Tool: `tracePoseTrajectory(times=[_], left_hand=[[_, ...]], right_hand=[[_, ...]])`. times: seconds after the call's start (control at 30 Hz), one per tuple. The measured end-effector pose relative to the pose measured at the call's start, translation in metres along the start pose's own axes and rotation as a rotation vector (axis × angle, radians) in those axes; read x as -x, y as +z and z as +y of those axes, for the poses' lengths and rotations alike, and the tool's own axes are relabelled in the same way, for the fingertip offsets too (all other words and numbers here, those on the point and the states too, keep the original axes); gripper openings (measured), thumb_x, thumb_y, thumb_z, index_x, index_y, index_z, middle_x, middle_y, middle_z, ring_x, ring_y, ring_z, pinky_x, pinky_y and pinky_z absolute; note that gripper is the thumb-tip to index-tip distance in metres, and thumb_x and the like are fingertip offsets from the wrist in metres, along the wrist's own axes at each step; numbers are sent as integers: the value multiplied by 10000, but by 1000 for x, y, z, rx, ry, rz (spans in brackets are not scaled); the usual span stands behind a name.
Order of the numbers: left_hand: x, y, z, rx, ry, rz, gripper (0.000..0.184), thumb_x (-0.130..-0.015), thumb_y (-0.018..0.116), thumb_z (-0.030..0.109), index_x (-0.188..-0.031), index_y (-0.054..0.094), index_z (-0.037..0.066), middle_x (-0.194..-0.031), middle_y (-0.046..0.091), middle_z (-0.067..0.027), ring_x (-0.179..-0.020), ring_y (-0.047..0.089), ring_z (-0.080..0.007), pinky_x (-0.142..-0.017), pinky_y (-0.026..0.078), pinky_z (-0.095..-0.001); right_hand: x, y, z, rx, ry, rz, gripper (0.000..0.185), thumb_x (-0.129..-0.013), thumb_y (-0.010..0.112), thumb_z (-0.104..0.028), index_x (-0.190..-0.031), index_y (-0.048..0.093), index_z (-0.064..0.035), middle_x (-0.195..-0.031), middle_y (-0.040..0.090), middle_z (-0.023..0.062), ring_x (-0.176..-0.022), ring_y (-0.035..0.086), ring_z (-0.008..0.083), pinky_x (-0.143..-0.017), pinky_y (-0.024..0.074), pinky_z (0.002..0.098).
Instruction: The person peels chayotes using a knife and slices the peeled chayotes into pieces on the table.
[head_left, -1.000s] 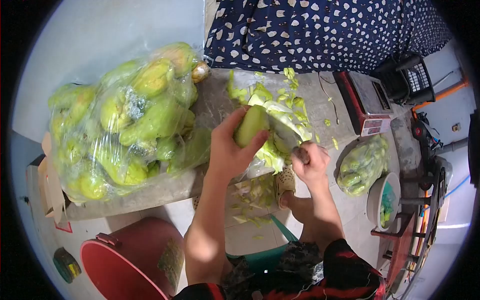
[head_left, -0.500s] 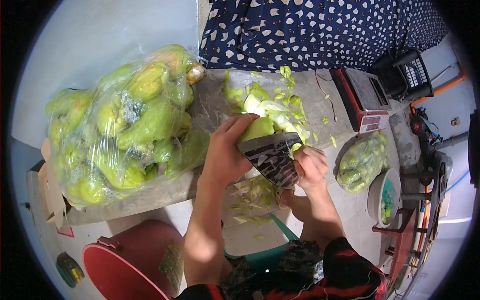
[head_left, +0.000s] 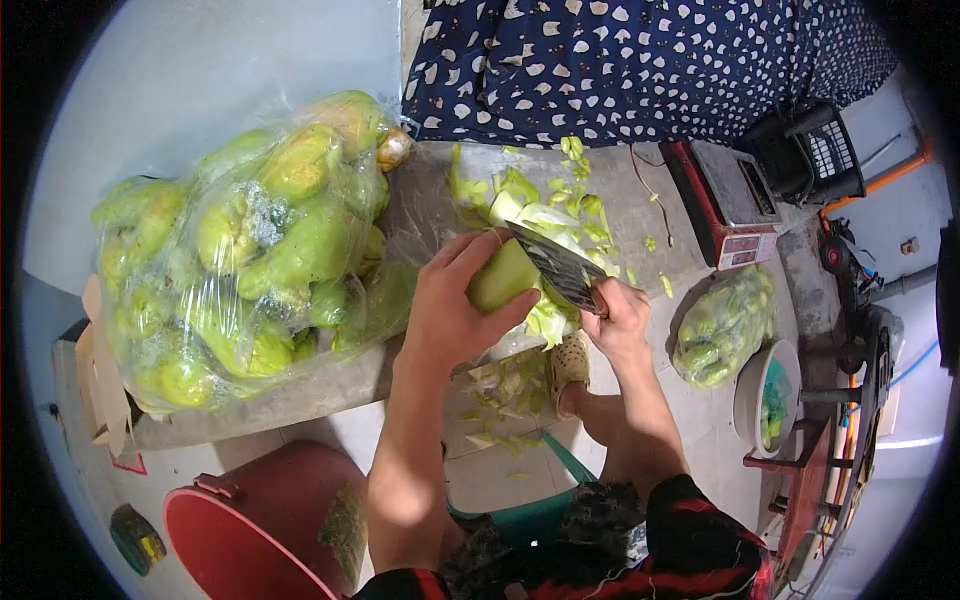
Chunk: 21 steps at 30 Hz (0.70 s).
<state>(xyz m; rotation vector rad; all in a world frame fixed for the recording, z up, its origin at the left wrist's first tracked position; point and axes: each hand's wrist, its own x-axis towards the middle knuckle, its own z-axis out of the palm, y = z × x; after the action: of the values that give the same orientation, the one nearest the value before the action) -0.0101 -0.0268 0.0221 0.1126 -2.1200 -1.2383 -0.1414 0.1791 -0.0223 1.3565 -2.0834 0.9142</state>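
My left hand [head_left: 450, 300] is wrapped round a pale green fruit [head_left: 503, 275], which looks like a green papaya with a flat cut face. In my right hand [head_left: 620, 312] is the handle of a broad kitchen knife [head_left: 560, 268] with a dark patterned blade. The blade lies just right of the papaya, slanting up to the left; I cannot tell whether it touches. Pale green peelings [head_left: 545, 215] are heaped on the concrete ledge [head_left: 425, 190] behind both hands. More peelings [head_left: 510, 395] lie on the floor below.
A large clear bag of green papayas [head_left: 270, 250] fills the ledge's left side. A red kitchen scale [head_left: 715, 200] and a black basket [head_left: 815, 150] stand at right. Below are a filled bag [head_left: 725, 330], a white basin [head_left: 750, 400] and a red bin [head_left: 250, 520].
The knife has turned from showing its broad face across the papaya to a steeper slant at its right. The papaya's cut face now shows, and a pale piece hangs below the blade.
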Motion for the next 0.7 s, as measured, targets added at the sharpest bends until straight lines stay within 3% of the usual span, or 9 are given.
tracePoseTrajectory(times=[0.17,0.23,0.37,0.43,0.47,0.53,0.7], left_hand=[[1,-2,1,33,-18,-12,558,-695,816,198,-1162,616,-32,-1063,662,-181,-946,667,-328,-813,535,-399],[7,2,-8,252,-101,41,538,-704,822,180,-1151,619,-38,-1113,667,-177,-974,675,-278,-815,539,-386],[13,2,-13,596,-335,66,517,-780,774,207,-1204,592,-26,-1144,663,-186,-996,670,-260,-799,558,-388],[8,-6,-7,1104,-515,-57,664,-868,651,403,-1378,437,36,-1144,622,-221,-1027,655,-367,-798,571,-479],[7,-6,-7,1105,-514,-56,664,-868,651,403,-1378,437,36,-1144,622,-221,-1027,655,-367,-798,571,-479],[5,-2,-5,1534,-445,-108,599,-942,544,383,-1441,361,106,-1170,608,-231,-1015,650,-376,-732,590,-467],[8,4,-7,1714,-505,-171,612,-962,468,500,-1456,330,167,-1185,583,-243,-1016,626,-433,-732,567,-533]], right_hand=[[-2,0,-7,-29,39,66,171,-698,725,-22,-741,562,-49,-534,445,58,-430,475,219,-442,383,316],[0,1,-8,-74,101,115,191,-749,736,-28,-731,547,-53,-526,445,59,-421,450,199,-440,368,304],[-1,-1,-13,-105,181,92,150,-714,713,-14,-770,576,-39,-555,500,79,-457,521,228,-460,413,311],[1,0,-12,-106,209,86,167,-731,733,-33,-768,570,-37,-561,510,77,-453,512,213,-459,408,306],[0,0,-13,-106,208,85,167,-731,733,-33,-768,570,-37,-561,510,77,-453,512,213,-459,408,306],[0,0,-15,-105,249,74,192,-758,756,-53,-771,565,-34,-546,494,74,-442,494,199,-453,399,300],[-1,1,-17,-102,312,75,212,-808,765,-86,-779,563,-31,-523,479,61,-428,468,166,-448,387,287]])
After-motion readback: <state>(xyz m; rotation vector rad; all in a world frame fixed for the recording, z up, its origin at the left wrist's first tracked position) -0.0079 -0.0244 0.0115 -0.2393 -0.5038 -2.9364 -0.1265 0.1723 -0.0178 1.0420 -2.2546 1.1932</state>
